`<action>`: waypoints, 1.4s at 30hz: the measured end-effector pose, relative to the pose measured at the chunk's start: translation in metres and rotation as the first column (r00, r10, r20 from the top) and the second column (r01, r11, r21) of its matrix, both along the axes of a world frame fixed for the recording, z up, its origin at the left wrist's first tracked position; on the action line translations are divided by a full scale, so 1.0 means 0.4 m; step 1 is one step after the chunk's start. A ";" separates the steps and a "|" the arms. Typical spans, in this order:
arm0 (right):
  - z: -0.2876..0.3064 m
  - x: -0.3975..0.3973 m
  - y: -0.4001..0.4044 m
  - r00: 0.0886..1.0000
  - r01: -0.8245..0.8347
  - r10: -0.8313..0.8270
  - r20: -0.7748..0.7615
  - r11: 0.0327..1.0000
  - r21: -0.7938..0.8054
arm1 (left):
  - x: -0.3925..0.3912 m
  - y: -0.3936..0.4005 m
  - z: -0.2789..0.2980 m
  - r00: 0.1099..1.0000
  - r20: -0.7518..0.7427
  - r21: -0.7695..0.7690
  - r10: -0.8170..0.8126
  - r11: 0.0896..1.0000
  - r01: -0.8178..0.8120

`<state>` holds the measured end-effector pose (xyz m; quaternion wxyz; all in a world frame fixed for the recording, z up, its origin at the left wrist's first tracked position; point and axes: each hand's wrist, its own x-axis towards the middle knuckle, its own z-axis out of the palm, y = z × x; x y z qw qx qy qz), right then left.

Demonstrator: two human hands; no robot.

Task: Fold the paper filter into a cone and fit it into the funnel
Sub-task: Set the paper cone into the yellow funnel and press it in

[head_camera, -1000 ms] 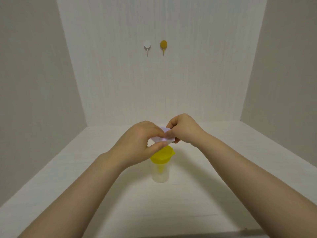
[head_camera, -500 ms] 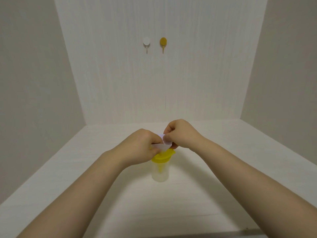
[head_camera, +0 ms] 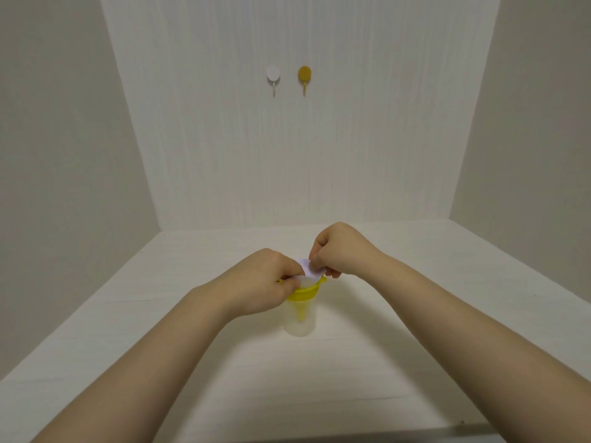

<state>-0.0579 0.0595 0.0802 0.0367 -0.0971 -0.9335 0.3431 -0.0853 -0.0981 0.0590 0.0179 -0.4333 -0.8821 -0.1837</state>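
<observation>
A yellow funnel [head_camera: 303, 293] sits in a clear plastic cup [head_camera: 300, 321] at the middle of the white table [head_camera: 192, 346], its stem hanging inside the cup. The folded white paper filter [head_camera: 309, 270] is at the funnel's mouth, its lower part inside the rim. My left hand [head_camera: 259, 282] pinches the filter's left edge, resting over the funnel's left side. My right hand [head_camera: 339, 249] pinches the filter's upper right edge just above the rim. Both sets of fingers hide most of the paper.
The table is boxed in by a white back wall and beige side walls. Two wall hooks, a white hook [head_camera: 273, 76] and a yellow hook [head_camera: 304, 76], hang high on the back wall. A dark strip runs along the table's near edge [head_camera: 415, 434].
Both hands have come down with the filter from above the funnel, so the paper now sits at and partly inside the funnel's mouth. The cup and funnel stayed put.
</observation>
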 end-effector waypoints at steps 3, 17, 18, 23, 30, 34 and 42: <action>-0.004 -0.001 0.003 1.000 -0.001 0.000 -0.003 1.000 -0.003 | 0.000 -0.004 -0.009 1.000 0.018 0.020 -0.006 1.000 0.006; -0.013 0.010 0.002 1.000 0.008 -0.008 -0.005 0.998 -0.056 | 0.007 0.000 -0.033 0.998 -0.056 -0.001 -0.002 1.000 0.002; -0.014 0.010 0.002 1.000 0.007 -0.007 -0.005 0.999 -0.049 | 0.007 0.002 -0.035 0.998 -0.065 -0.012 0.001 1.000 -0.002; -0.018 0.012 0.004 1.000 0.004 -0.004 -0.004 0.999 -0.048 | 0.006 0.005 -0.037 0.998 -0.069 0.003 0.010 1.000 -0.010; -0.022 0.008 0.002 1.000 0.000 0.000 0.017 0.999 -0.032 | 0.005 0.005 -0.036 0.999 -0.045 0.015 0.006 1.000 -0.006; -0.025 0.007 0.000 1.000 0.001 0.000 0.030 1.000 -0.027 | 0.006 0.004 -0.039 0.999 -0.049 0.000 0.013 1.000 -0.013; -0.035 0.006 -0.003 1.000 0.003 -0.002 0.020 0.998 -0.071 | 0.007 0.006 -0.038 0.998 -0.064 -0.049 0.015 0.999 -0.018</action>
